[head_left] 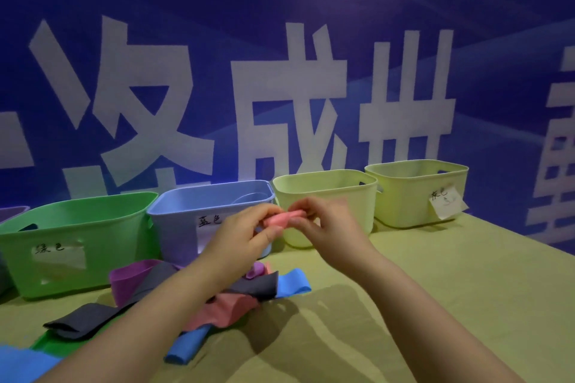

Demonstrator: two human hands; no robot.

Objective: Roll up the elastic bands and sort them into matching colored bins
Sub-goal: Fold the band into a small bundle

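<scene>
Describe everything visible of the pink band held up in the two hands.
The pink band is a small, soft, matte strip bunched or partly rolled into a compact wad; blur hides its folds. It is held off the table, in front of the blue bin and a yellow-green bin, pinched between the left hand at one end and the right hand at the other. Nothing else touches it.

Bare surface (451, 289) lies open on the right up to the back row of open-topped bins, the green bin (77, 227), blue bin (183, 227), left yellow bin (329, 193) and right yellow bin (413, 196), while a loose pile of bands (130, 280) clutters the front left.
</scene>
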